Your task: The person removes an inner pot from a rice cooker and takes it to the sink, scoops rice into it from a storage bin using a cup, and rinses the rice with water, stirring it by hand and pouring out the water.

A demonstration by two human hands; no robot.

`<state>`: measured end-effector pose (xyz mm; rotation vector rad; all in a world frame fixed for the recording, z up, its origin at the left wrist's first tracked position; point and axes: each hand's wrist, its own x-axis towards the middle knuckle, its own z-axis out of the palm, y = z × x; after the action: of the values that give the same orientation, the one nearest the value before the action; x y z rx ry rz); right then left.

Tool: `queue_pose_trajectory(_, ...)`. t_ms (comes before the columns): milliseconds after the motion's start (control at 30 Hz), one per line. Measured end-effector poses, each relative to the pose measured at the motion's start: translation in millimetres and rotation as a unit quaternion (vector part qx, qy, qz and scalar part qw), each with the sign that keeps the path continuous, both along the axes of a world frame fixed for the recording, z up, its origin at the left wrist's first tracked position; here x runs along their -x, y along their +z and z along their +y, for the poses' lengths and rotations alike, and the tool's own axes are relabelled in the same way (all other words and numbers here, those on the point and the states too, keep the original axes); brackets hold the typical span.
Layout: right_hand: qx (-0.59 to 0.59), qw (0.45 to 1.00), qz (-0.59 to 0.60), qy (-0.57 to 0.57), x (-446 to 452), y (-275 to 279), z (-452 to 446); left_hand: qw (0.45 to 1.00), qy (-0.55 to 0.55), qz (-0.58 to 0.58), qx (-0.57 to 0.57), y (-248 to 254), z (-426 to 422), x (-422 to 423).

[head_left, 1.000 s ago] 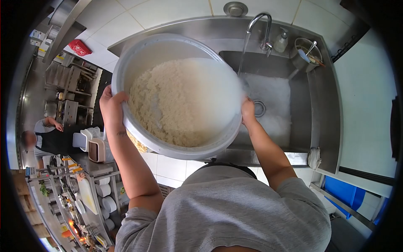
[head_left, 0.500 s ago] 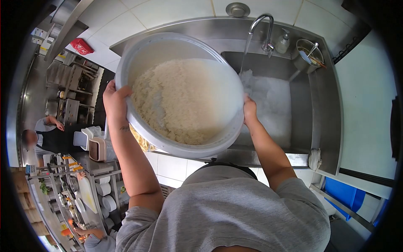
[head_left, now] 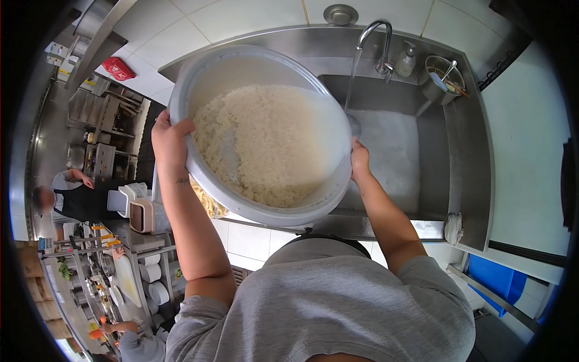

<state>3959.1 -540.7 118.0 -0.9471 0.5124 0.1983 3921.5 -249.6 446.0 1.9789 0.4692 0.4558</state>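
A large whitish round tub (head_left: 253,212) is held up over the left side of the sink, tilted down to the right. Wet white rice (head_left: 259,136) fills much of it, with cloudy water (head_left: 330,136) gathered along the lower right side. My left hand (head_left: 170,137) grips the left rim, thumb over the edge. On the right rim my right hand (head_left: 360,158) is closed, its fingertips partly hidden by the tub. Just beyond the tub, a stream of water runs from the curved faucet (head_left: 387,45) into the steel sink (head_left: 435,151), where pale, cloudy water lies.
A soap bottle (head_left: 406,59) and a metal pot (head_left: 439,96) with utensils stand at the sink's back right corner. A cloth (head_left: 453,229) hangs on the front right edge. Two people work at the left, near shelving and a counter (head_left: 136,235).
The tub tilts slightly more to the right, and my left hand has shifted a little rightward with it. Less cloudy water shows over the rice. The sink water looks smoother near the stream.
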Motion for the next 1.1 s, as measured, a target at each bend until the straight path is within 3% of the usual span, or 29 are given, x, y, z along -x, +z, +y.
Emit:
queue_pose_trajectory(600, -0.045, 0.999, 0.028, 0.002, 1, 5, 2, 0.999, -0.006, 0.000, -0.033, 5, -4, 0)
queue_pose_trajectory(700, 0.009, 1.000, 0.023, 0.002, 8, 32, 2, 0.999, 0.002, -0.001, -0.051, -9, 23, -5)
queue_pose_trajectory(733, 0.067, 0.998, 0.009, -0.006, -4, 7, -3, 1.000, 0.016, -0.021, 0.008, -17, 34, -8)
queue_pose_trajectory(767, 0.100, 0.994, 0.046, 0.011, -11, 20, -8, 0.996, 0.058, 0.032, -0.053, -20, 44, -8)
queue_pose_trajectory(833, 0.107, 0.991, -0.078, 0.022, -25, 36, -22, 0.994, 0.075, 0.067, -0.038, -24, 47, 0)
queue_pose_trajectory(867, 0.174, 0.982, -0.032, 0.059, -36, 49, -32, 0.990, 0.091, 0.096, -0.045, -41, 60, -3)
queue_pose_trajectory(933, 0.149, 0.986, -0.033, 0.061, -70, 45, -58, 0.993, 0.108, 0.048, 0.027, -67, 60, 2)
queue_pose_trajectory(967, 0.203, 0.974, -0.028, 0.093, -67, 88, -51, 0.992, 0.112, 0.033, 0.046, -96, 67, -5)
queue_pose_trajectory(1000, 0.284, 0.950, -0.034, 0.121, -96, 71, -75, 0.989, 0.113, 0.085, 0.039, -95, 63, 0)
queue_pose_trajectory(1067, 0.321, 0.936, -0.075, 0.125, -123, 75, -94, 0.989, 0.127, 0.052, 0.049, -123, 55, -1)
queue_pose_trajectory(1100, 0.283, 0.944, -0.130, 0.111, -147, 65, -108, 0.987, 0.121, 0.060, 0.081, -136, 51, -4)
